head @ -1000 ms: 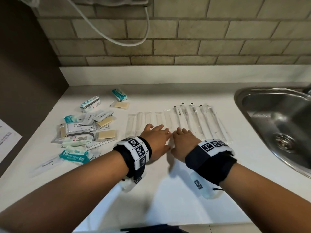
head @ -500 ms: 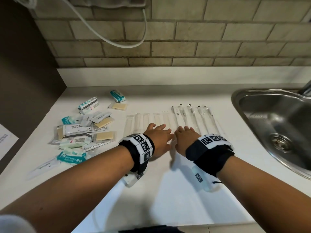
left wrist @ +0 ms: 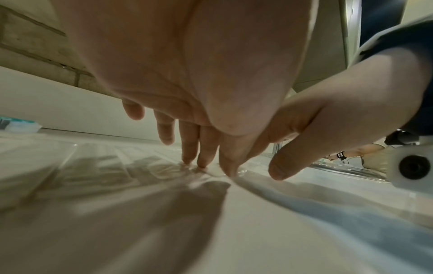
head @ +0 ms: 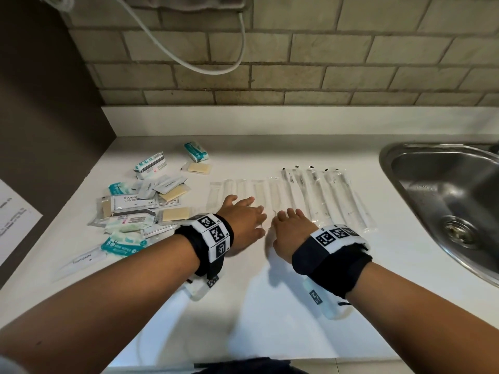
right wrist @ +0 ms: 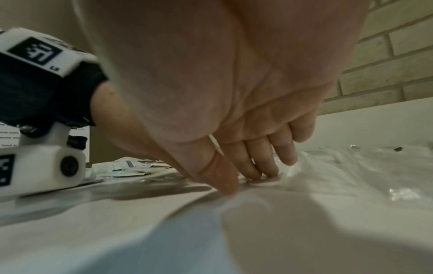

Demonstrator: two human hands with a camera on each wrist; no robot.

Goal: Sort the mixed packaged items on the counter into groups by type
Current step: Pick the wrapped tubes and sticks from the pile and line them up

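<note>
A row of long clear-wrapped packets (head: 297,195) lies side by side across the middle of the white counter (head: 270,306). The right-hand ones (head: 334,195) hold white sticks with dark tips. My left hand (head: 244,217) lies flat on the near ends of the left packets, its straight fingertips (left wrist: 201,163) pressing the film. Beside it my right hand (head: 290,225) rests flat on the neighbouring packets, fingertips (right wrist: 269,172) down on the plastic (right wrist: 328,166). A mixed heap of sachets, wipes packs and beige pads (head: 135,209) sits to the left.
A steel sink (head: 453,206) is sunk into the counter at the right. A brick wall (head: 297,63) with a hanging white cable (head: 205,68) backs the counter. A dark panel (head: 48,117) closes the left side, with a printed sheet (head: 13,220) on it.
Both hands have slid slightly nearer along the packets' ends and stay flat on them. The heap at the left has not moved.
</note>
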